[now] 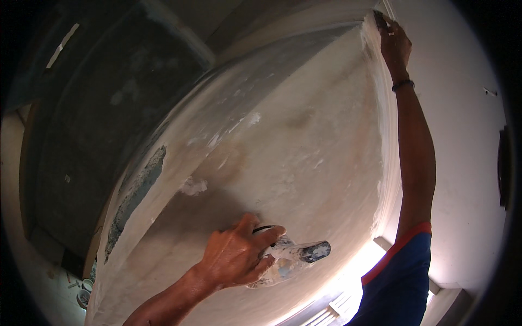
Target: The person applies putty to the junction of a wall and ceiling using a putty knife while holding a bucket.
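A broad wall [304,146] coated in pale, streaky plaster fills the middle of the view. In front of its lower part, my left hand [236,252] is closed around a plaster-smeared trowel [288,252], whose dark rounded handle end sticks out to the right. The fingers cover part of that tool. High at the upper right, my right hand [396,46] reaches along a white moulding strip at the wall's edge. It grips a small dark-handled tool [380,20] like a putty knife, held against the corner; its blade cannot be made out.
At the left, a dark grey wall [70,146] and a rough bare patch [136,198] border the plaster. A bright window [331,312] lies at the bottom. Small containers [84,296] stand low at the left. A smooth white surface [462,163] spreads at the right.
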The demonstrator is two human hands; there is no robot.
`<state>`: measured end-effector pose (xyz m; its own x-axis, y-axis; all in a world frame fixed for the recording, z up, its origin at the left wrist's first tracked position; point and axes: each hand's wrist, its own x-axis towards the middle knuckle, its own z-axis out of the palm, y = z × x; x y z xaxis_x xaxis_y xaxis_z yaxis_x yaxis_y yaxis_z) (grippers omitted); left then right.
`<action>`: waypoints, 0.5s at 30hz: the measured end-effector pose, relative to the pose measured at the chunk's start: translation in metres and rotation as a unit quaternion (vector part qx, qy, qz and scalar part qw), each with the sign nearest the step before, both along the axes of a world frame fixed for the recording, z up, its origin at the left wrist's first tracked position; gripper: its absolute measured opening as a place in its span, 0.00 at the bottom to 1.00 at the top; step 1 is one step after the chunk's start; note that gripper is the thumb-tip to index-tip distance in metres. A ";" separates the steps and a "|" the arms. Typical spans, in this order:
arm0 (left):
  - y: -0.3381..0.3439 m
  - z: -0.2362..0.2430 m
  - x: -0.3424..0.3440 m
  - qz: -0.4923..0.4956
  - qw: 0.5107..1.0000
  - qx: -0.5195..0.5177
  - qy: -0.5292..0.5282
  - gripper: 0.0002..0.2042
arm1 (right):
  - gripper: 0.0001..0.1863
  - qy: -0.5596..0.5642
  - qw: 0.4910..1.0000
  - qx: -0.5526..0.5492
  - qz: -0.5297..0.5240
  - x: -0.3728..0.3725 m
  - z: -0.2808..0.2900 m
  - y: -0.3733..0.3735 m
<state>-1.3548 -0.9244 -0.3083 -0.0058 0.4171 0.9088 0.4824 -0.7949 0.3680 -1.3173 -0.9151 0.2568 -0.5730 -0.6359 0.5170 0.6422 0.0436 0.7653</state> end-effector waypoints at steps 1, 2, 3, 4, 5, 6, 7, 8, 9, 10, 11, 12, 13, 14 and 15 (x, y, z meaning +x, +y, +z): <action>0.000 0.001 0.000 0.001 1.000 0.003 0.002 0.29 | 0.20 0.021 1.000 -0.011 -0.012 0.009 0.001 0.004; -0.001 0.001 -0.001 0.004 1.000 -0.006 0.003 0.29 | 0.20 0.038 0.999 -0.025 -0.022 0.016 -0.004 0.010; -0.002 0.000 -0.001 0.006 1.000 -0.015 0.003 0.29 | 0.21 0.056 0.997 -0.039 -0.032 0.022 -0.008 0.015; -0.002 0.001 -0.002 0.006 1.000 -0.019 0.008 0.29 | 0.21 0.067 0.996 -0.043 -0.040 0.034 -0.006 0.014; -0.002 0.000 -0.002 0.007 1.000 -0.021 0.007 0.29 | 0.21 0.042 0.997 -0.053 -0.023 0.038 -0.006 0.015; -0.002 -0.001 -0.002 0.008 1.000 -0.023 0.006 0.28 | 0.21 0.016 0.998 -0.062 -0.005 0.041 -0.005 0.015; -0.002 0.000 -0.001 0.008 1.000 -0.023 0.008 0.28 | 0.20 -0.006 0.998 -0.069 0.011 0.045 -0.006 0.012; -0.001 0.001 -0.001 0.007 1.000 -0.017 0.007 0.28 | 0.20 -0.011 1.000 -0.023 0.003 0.041 -0.004 0.008; -0.001 0.001 -0.002 0.007 1.000 -0.013 0.006 0.28 | 0.20 -0.017 1.000 0.023 -0.006 0.032 0.002 0.003; -0.001 0.000 -0.001 0.007 1.000 -0.011 0.005 0.28 | 0.20 -0.023 0.998 0.065 -0.014 0.022 0.005 0.000; -0.002 0.002 -0.001 0.006 1.000 -0.011 0.008 0.29 | 0.20 -0.033 0.998 0.060 -0.013 0.017 0.011 -0.004; -0.003 0.003 -0.001 0.005 1.000 -0.011 0.011 0.29 | 0.20 -0.043 0.997 0.055 -0.013 0.010 0.018 -0.008; -0.003 0.003 -0.001 0.007 1.000 -0.015 0.009 0.29 | 0.20 -0.058 0.997 0.047 -0.009 0.002 0.018 -0.009; -0.002 0.001 -0.001 0.008 1.000 -0.012 0.003 0.30 | 0.21 -0.018 0.998 -0.051 0.014 -0.012 0.004 -0.011; -0.001 -0.001 0.000 0.010 1.000 -0.008 -0.002 0.30 | 0.21 -0.015 0.999 -0.045 0.012 -0.016 0.004 -0.006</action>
